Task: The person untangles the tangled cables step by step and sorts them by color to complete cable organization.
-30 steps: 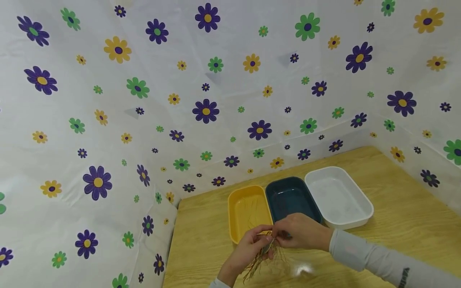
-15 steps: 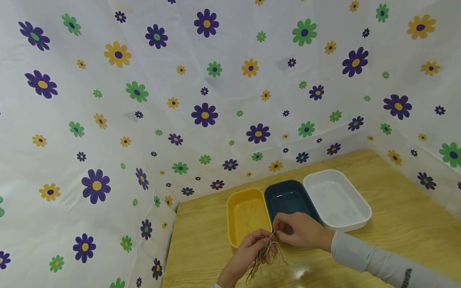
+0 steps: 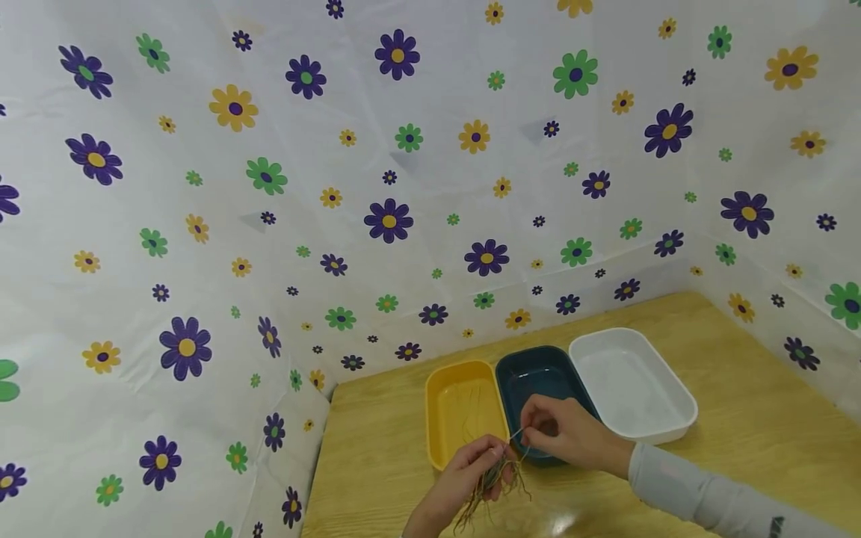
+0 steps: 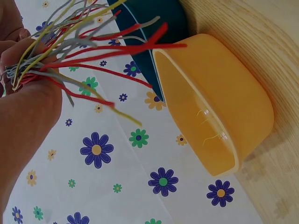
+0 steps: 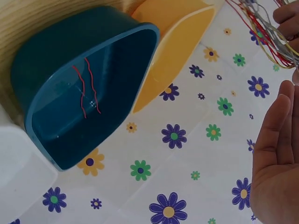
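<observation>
My left hand (image 3: 457, 478) grips a bundle of thin strings (image 4: 70, 46), red, yellow and grey, whose loose ends splay out of the fist. Just to its right, thumb and forefinger of my right hand (image 3: 572, 433) pinch one pale strand (image 3: 516, 433), which runs taut from the bundle. Both hands are in the air over the near edges of the trays. A yellow tray (image 3: 430, 418) has a few yellow strings (image 4: 212, 137) in it. Red strings (image 5: 91, 86) lie in the dark blue tray (image 5: 28, 112) beside it; my right hand partly covers this tray in the head view.
To the right of the blue tray stands a white tray (image 3: 684, 418), in one row with the others. They rest on a wood-grain table (image 3: 377, 441). Flower-printed white sheeting (image 3: 417, 172) hangs behind the table and along both sides.
My right hand has drawn away from the left, to the right, and the strand between them shows longer. My left hand keeps hold of the bundle. The head view has tilted slightly.
</observation>
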{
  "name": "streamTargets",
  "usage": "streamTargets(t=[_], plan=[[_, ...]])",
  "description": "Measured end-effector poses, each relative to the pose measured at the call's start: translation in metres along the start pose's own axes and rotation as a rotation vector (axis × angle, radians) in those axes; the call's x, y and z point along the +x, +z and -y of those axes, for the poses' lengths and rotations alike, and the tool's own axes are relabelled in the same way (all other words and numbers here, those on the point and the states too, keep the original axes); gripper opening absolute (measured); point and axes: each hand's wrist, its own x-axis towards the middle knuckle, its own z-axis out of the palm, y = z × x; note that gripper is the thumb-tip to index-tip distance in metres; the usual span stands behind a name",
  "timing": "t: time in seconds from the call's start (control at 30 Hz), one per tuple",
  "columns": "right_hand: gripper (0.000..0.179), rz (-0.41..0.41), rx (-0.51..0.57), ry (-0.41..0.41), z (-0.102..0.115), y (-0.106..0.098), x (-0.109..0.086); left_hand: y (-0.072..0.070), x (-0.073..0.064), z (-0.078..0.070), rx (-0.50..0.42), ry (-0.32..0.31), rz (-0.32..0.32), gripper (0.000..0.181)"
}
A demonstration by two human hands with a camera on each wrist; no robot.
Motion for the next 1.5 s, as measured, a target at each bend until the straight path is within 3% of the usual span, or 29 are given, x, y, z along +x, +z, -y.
streamTargets(t=[0.27, 0.47, 0.73, 0.9, 1.13, 1.27, 1.5], plan=[[0.004, -0.045, 0.092, 0.031, -0.001, -0.004, -0.001, 0.0, 0.001, 0.005, 0.03, 0.039, 0.019, 0.044], [0.008, -0.083, 0.084, 0.059, -0.001, -0.015, 0.001, -0.001, 0.003, 0.008, 0.022, 0.017, 0.024, 0.045], [0.009, -0.078, 0.062, 0.069, -0.004, -0.025, -0.002, -0.002, 0.007, 0.006, -0.002, 0.049, 0.004, 0.05], [0.004, -0.02, -0.013, 0.009, -0.008, -0.035, -0.008, -0.002, 0.005, 0.004, -0.013, 0.016, -0.038, 0.05], [0.006, 0.097, 0.011, 0.006, -0.009, -0.048, -0.015, -0.002, 0.003, 0.001, -0.01, 0.005, -0.087, 0.039], [0.008, 0.148, -0.005, 0.0, -0.011, -0.054, -0.019, -0.003, 0.003, 0.001, -0.034, 0.012, -0.128, 0.042], [0.011, 0.245, -0.077, -0.092, -0.016, -0.063, -0.028, -0.004, 0.003, 0.0, -0.042, -0.031, -0.214, 0.039]])
